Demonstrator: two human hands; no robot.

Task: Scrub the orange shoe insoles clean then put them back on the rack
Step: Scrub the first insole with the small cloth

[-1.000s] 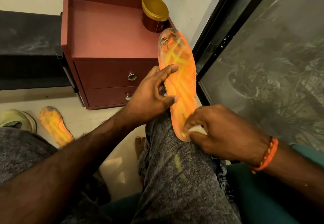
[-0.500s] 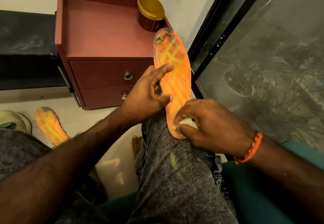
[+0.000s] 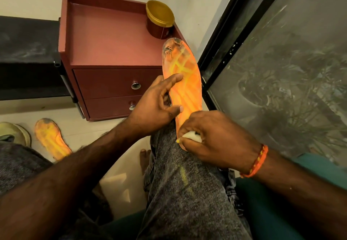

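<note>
Insole [image 3: 185,82] rests on knee, left grip [image 3: 154,108] steadying, right grip [image 3: 216,140] at heel.

no text, brand, number or sign can be read anywhere. the red jar [image 3: 158,28] with the gold lid carries a small pale label on its side, but its print is too blurred to make out.

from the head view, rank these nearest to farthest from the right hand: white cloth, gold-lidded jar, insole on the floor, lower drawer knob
1. white cloth: pinched in the right hand itself, against the heel of the held insole.
2. lower drawer knob: to its left, on the red cabinet front.
3. gold-lidded jar on the cabinet's back right corner and insole on the floor far left: too close to call.
</note>
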